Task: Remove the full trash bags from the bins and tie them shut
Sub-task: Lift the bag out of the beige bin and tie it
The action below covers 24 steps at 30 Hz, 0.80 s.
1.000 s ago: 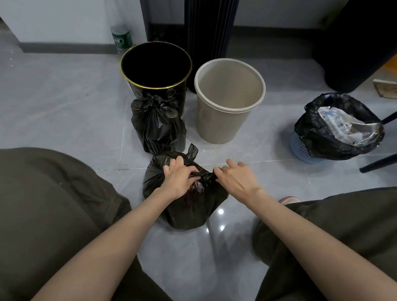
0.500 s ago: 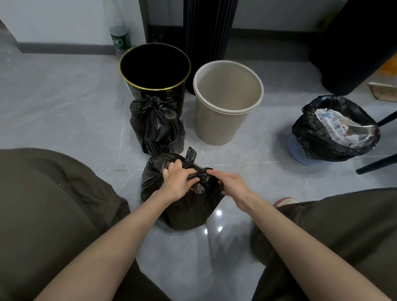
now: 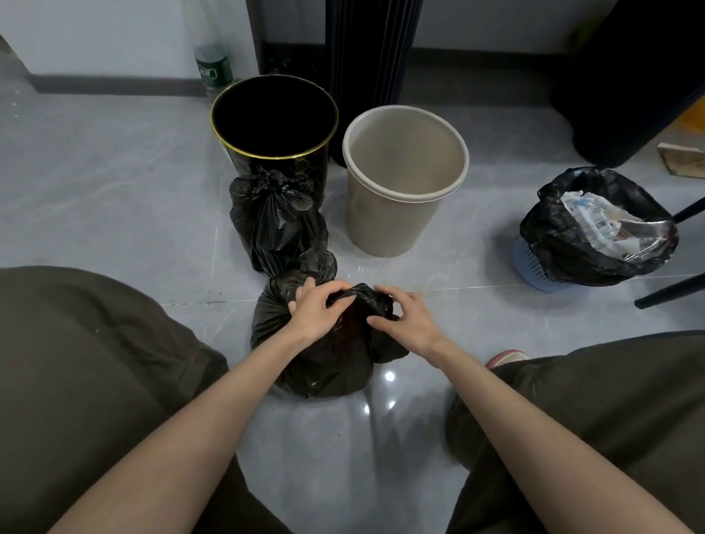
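Note:
A full black trash bag (image 3: 329, 359) sits on the floor between my knees. My left hand (image 3: 314, 309) grips the gathered plastic at its top, and my right hand (image 3: 409, 318) pinches the other flap beside it. Behind it a tied black bag (image 3: 275, 222) leans against the black gold-rimmed bin (image 3: 271, 156), which looks empty. The beige bin (image 3: 404, 179) to its right is empty too. At the far right a blue mesh bin (image 3: 534, 268) holds an open black bag (image 3: 588, 254) full of paper and wrappers.
A clear plastic bottle (image 3: 209, 55) stands by the wall behind the black bin. A dark fluted column (image 3: 366, 43) rises behind the bins. Black chair legs (image 3: 685, 284) and a cardboard scrap (image 3: 695, 162) lie at the right. My trousered knees flank the bag.
My hands have drawn closer together on top of the bag, folding the twisted flaps down. The upright flap that stuck out behind my left hand now lies lower.

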### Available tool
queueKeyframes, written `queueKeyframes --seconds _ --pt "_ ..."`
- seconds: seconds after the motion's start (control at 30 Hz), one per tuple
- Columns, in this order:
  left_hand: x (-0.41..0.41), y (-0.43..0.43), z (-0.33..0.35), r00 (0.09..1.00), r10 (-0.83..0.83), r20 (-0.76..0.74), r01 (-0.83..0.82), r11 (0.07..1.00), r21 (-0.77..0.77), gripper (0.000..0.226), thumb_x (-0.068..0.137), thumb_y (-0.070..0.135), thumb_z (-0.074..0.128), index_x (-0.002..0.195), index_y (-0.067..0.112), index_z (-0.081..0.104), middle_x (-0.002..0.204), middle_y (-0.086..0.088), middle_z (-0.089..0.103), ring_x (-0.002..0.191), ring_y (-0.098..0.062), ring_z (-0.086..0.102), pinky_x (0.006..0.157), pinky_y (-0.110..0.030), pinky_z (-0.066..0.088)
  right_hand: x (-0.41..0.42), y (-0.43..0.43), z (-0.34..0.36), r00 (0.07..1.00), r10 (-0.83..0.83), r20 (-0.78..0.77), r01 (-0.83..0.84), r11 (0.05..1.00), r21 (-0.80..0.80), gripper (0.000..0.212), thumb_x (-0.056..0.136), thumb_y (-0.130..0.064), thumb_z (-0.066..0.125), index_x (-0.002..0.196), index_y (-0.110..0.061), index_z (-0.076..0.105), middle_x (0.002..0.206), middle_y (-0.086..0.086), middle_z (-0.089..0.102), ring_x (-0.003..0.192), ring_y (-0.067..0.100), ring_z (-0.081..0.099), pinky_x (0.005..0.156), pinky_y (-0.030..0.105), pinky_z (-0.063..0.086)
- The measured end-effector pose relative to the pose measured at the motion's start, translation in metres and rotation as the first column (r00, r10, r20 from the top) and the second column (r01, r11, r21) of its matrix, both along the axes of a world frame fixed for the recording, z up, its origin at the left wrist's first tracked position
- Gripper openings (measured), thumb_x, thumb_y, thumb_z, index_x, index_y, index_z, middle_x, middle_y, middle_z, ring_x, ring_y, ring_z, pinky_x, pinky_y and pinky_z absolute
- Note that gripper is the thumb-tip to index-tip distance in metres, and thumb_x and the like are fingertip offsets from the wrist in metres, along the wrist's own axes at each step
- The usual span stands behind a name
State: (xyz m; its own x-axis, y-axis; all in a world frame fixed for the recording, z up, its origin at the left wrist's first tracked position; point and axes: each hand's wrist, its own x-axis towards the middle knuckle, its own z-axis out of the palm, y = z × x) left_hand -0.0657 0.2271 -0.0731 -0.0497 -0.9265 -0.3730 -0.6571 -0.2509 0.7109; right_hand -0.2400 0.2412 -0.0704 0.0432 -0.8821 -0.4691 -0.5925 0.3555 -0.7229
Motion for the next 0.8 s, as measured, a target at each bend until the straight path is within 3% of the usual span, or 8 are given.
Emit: queueKeyframes --seconds 0.1,0.2,0.23,0.3,0.4,0.5,0.63,0.8 --pt "0.003 0.000 0.006 1.000 0.003 -0.031 -0.004 1.000 -0.009 0.026 0.091 0.043 0.054 0.113 0.033 0.062 0.109 -0.002 0.041 0.123 -0.026 0.035 0.100 -0.038 0.021 0.002 -0.008 0.006 0.984 0.106 -0.143 -0.114 0.992 -0.052 0.012 0.080 -0.036 0.070 0.087 -0.034 0.060 0.134 -0.003 0.040 0.127 0.020 0.029 0.103 0.027 0.025" --pt "0.004 -0.002 0.013 0.997 0.030 -0.070 -0.031 0.999 -0.022 0.025 0.090 0.042 0.056 0.112 0.032 0.062 0.110 -0.003 0.041 0.124 -0.027 0.034 0.104 -0.041 0.021 -0.001 -0.020 0.017 0.986 0.121 -0.111 -0.124 0.992 -0.026 0.028 0.075 -0.038 0.073 0.067 -0.026 0.049 0.097 -0.004 0.061 0.098 0.016 0.052 0.085 0.029 0.040" --pt "0.004 -0.002 0.014 0.996 0.037 -0.076 -0.040 0.999 -0.030 0.024 0.090 0.041 0.056 0.111 0.032 0.063 0.109 -0.004 0.040 0.124 -0.028 0.034 0.104 -0.041 0.021 -0.001 -0.023 0.023 0.989 0.128 -0.068 -0.130 0.991 -0.023 0.032 0.076 -0.036 0.074 0.065 -0.022 0.047 0.080 -0.004 0.059 0.082 0.013 0.053 0.074 0.027 0.041" --pt "0.004 -0.003 0.015 0.996 0.046 -0.076 -0.050 0.998 -0.043 0.024 0.089 0.041 0.058 0.111 0.032 0.063 0.108 -0.004 0.041 0.123 -0.029 0.035 0.103 -0.040 0.022 0.000 -0.025 0.032 0.988 0.154 -0.017 -0.155 0.986 -0.067 0.032 0.079 -0.028 0.073 0.067 -0.019 0.046 0.067 -0.005 0.052 0.064 0.009 0.048 0.062 0.025 0.037" --pt "0.003 -0.002 0.015 0.994 0.057 -0.090 -0.062 0.997 -0.053 0.023 0.088 0.041 0.059 0.109 0.033 0.064 0.106 -0.004 0.042 0.123 -0.029 0.036 0.105 -0.041 0.022 0.000 -0.031 0.040 0.943 0.248 -0.222 -0.285 0.946 -0.156 0.013 0.083 -0.029 0.068 0.091 -0.021 0.061 0.075 -0.004 0.058 0.071 0.013 0.054 0.068 0.029 0.044" --pt "0.002 -0.002 0.016 0.992 0.067 -0.106 -0.075 0.994 -0.080 0.023 0.084 0.042 0.063 0.105 0.032 0.064 0.108 -0.005 0.045 0.121 -0.028 0.038 0.105 -0.042 0.025 -0.002 -0.037 0.053 0.893 0.273 -0.357 -0.360 0.910 -0.206 0.016 0.085 -0.032 0.065 0.087 -0.018 0.071 0.078 -0.001 0.066 0.078 0.016 0.059 0.073 0.032 0.049" --pt "0.001 0.000 0.017 0.998 0.011 -0.067 -0.014 0.999 -0.042 0.045 0.071 0.049 0.074 0.110 0.039 0.054 0.115 -0.002 0.043 0.122 -0.023 0.034 0.104 -0.038 0.022 0.002 -0.040 0.070 0.961 0.213 -0.179 -0.253 0.936 -0.246 0.017 0.084 -0.030 0.067 0.076 -0.015 0.069 0.072 0.000 0.066 0.068 0.010 0.057 0.066 0.024 0.045" --pt "-0.012 0.005 0.016 0.997 -0.024 -0.077 0.023 1.000 -0.015 0.095 0.051 0.054 0.084 0.126 0.045 0.027 0.131 -0.001 0.037 0.126 -0.023 0.031 0.103 -0.041 0.025 0.005 -0.035 0.070 0.945 0.078 0.318 -0.082 0.997 -0.002 0.013 0.087 -0.024 0.066 0.079 -0.013 0.065 0.090 0.017 0.068 0.084 0.020 0.061 0.086 0.037 0.051"
